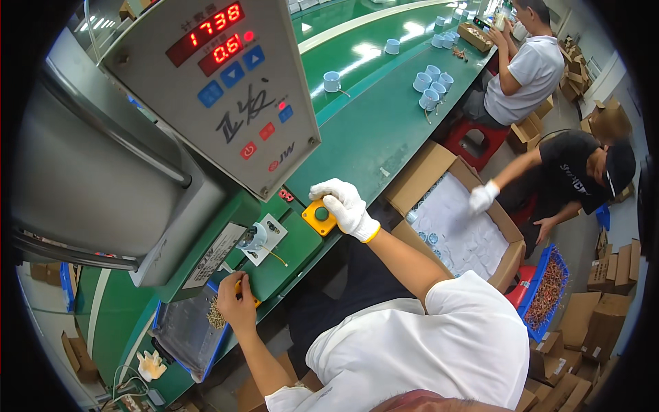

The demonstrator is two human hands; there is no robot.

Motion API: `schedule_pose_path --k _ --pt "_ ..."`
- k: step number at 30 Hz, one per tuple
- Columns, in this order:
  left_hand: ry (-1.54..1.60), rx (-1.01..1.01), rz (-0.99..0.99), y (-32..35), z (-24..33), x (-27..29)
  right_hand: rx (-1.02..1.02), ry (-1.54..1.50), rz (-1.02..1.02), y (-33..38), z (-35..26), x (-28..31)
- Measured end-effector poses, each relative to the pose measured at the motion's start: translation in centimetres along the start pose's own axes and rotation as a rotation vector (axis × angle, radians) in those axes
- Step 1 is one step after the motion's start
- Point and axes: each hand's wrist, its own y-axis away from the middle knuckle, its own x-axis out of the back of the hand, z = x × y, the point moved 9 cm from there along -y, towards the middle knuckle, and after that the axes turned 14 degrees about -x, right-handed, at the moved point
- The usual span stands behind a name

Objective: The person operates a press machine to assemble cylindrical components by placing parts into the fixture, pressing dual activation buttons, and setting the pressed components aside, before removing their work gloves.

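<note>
Gloved right hand: the person's right hand (347, 207), in a white knit glove with a yellow cuff edge, is resting loosely over a yellow button box (311, 218), thumb and fingers standing apart around its corner; a round green button (321, 214) is showing just beside the thumb.
Bare left hand: the left hand (237, 302) is bending its fingers over a second yellow box (257, 302), mostly covered; I cannot tell how firmly it is gripping.
Light-blue cup: the cup-shaped part (256, 237) is sitting between the two hands, nearer the left one, apart from both. It is looking smooth, pale and slightly translucent, and a thin wire (277, 257) is trailing from it toward the person.
Metal plate: a silvery plate (273, 242) is lying right beside the cup, on the right-hand side.
Control panel: beyond both hands, a grey panel (213, 89) is glowing with red digits.
Tray: just beside the left hand, a blue-edged tray (187, 336) is holding small brassy pieces (215, 314).
Table: past the right hand, the green table (357, 156) is carrying more light-blue cups (430, 100).
Co-worker: well apart from the right hand, another person's gloved hand (483, 197) is blurring over an open carton (427, 176).
</note>
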Motion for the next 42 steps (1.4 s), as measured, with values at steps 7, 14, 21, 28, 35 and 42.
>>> schedule_pose_path --k 7,14,21,28,35,42 --pt "-0.062 -0.040 -0.051 0.8 0.0 0.2 0.454 0.453 0.169 1.9 -4.9 -2.2" --pt "-0.011 -0.060 -0.002 -1.2 0.6 0.7 0.386 0.392 0.161 1.6 -4.6 -1.2" --pt "0.019 -0.032 -0.003 -6.7 1.6 2.3 0.332 0.361 0.057 1.4 -3.5 -1.8" --pt "0.153 -0.046 -0.125 -10.1 -1.0 -1.0 0.329 0.335 0.036 1.0 -3.4 -2.0" --pt "0.171 0.084 -0.422 -11.3 -1.1 -3.9 0.395 0.390 0.050 1.0 -6.0 -1.6" --pt "0.034 0.299 -0.507 -12.1 -2.0 -3.9 0.371 0.317 0.096 1.4 -6.3 -0.9"
